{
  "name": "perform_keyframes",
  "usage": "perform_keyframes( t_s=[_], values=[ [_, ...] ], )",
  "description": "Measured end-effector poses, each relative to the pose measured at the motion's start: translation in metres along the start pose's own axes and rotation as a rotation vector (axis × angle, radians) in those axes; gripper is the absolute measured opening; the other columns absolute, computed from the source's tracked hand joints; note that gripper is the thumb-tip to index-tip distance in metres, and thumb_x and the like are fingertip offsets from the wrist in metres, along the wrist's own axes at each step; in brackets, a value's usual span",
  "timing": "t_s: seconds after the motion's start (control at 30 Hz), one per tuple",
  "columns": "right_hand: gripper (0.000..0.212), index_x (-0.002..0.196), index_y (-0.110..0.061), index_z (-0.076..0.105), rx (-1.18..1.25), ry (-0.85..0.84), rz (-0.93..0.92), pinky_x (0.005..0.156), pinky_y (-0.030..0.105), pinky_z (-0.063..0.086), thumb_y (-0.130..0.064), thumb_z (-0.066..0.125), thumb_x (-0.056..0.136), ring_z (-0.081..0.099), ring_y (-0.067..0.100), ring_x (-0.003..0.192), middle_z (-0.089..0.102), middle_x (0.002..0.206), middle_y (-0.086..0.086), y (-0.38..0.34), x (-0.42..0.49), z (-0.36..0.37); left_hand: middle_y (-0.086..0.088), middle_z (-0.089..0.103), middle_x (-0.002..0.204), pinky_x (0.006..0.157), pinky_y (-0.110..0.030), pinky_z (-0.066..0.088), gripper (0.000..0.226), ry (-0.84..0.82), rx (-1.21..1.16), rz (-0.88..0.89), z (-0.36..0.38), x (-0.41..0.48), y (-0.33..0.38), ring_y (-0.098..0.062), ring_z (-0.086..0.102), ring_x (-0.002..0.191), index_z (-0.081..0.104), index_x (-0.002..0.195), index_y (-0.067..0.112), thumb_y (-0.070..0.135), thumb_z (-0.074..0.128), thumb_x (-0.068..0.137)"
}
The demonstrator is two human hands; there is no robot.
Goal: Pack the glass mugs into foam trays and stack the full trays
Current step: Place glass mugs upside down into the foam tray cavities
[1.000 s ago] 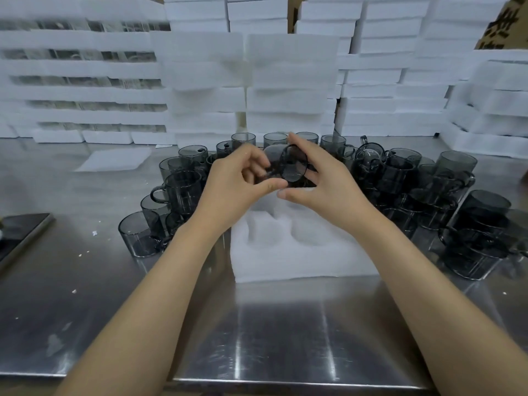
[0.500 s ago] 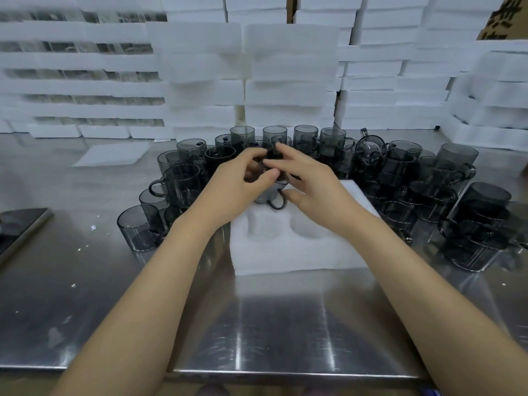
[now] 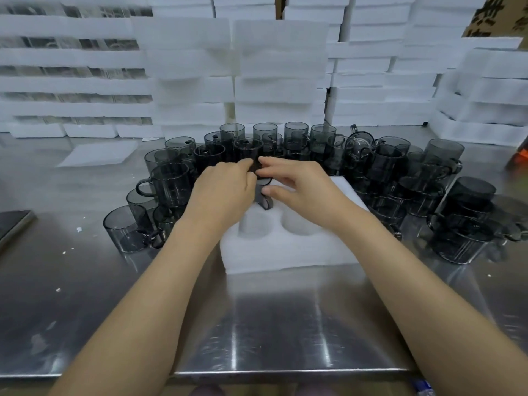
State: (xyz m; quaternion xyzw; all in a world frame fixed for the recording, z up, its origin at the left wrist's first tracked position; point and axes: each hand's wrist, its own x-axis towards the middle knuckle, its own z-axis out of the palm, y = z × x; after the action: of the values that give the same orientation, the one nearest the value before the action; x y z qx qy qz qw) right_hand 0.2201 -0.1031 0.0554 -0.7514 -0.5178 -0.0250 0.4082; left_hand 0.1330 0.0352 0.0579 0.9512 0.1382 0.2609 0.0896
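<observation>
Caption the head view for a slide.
Left hand and right hand hold a grey glass mug at a white foam tray.

Smoked glass, white foam, brushed steel.
The table (image 3: 271, 324) is brushed stainless metal, glossy, with streaked reflections and a few white crumbs. The glass mugs (image 3: 171, 181) are grey-tinted, transparent, smooth and shiny, as is the held mug (image 3: 265, 200). The foam tray (image 3: 285, 252) and the stacked trays (image 3: 280, 67) behind are white, matt, fine-grained foam. A cardboard box (image 3: 497, 15) looks brown and dull.
</observation>
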Motion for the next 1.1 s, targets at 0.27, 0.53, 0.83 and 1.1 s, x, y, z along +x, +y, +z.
perform_keyframes(
  t_s=[0.27,0.53,0.83,1.1],
  values=[
    [0.007,0.088,-0.014,0.076,-0.174,-0.153,0.03,0.092,0.027,0.042,-0.016,0.07,0.085,0.06,0.011,0.097,0.072,0.096,-0.003,-0.002,0.004,0.003,-0.005,0.045,0.112,0.069,-0.03,0.029,0.031,-0.12,0.244,0.011,0.009,0.005,0.0,-0.022,0.041,0.107,0.065,0.109,0.008,0.024,0.041,0.098],
    [0.043,0.123,-0.01,0.06,-0.744,0.469,0.583,0.099,0.046,0.039,-0.001,0.055,0.081,0.039,0.038,0.124,0.051,0.132,0.017,0.038,-0.013,-0.082,-0.007,0.057,0.104,0.067,-0.034,0.04,0.029,-0.047,0.207,-0.059,0.003,-0.002,0.004,-0.026,0.047,0.089,0.067,0.104,0.009,0.017,0.041,0.093],
    [0.029,0.112,-0.017,0.068,-0.777,0.424,0.768,0.099,0.043,0.026,-0.027,0.069,0.085,0.03,0.035,0.125,0.047,0.13,0.016,0.053,-0.018,-0.09,-0.007,0.07,0.087,0.069,-0.035,0.047,0.031,0.186,-0.018,-0.076,-0.004,-0.002,-0.001,-0.035,0.061,0.082,0.07,0.107,0.019,0.015,0.044,0.09],
    [0.009,0.093,-0.019,0.062,-0.26,0.526,0.298,0.089,0.022,0.041,-0.02,0.068,0.086,0.052,0.023,0.116,0.051,0.135,0.009,0.022,-0.006,-0.072,0.016,0.067,0.096,0.073,-0.005,0.043,0.031,0.184,-0.641,-0.024,-0.001,0.004,0.003,0.005,0.061,0.081,0.067,0.118,0.019,0.019,0.068,0.087]
  ],
)
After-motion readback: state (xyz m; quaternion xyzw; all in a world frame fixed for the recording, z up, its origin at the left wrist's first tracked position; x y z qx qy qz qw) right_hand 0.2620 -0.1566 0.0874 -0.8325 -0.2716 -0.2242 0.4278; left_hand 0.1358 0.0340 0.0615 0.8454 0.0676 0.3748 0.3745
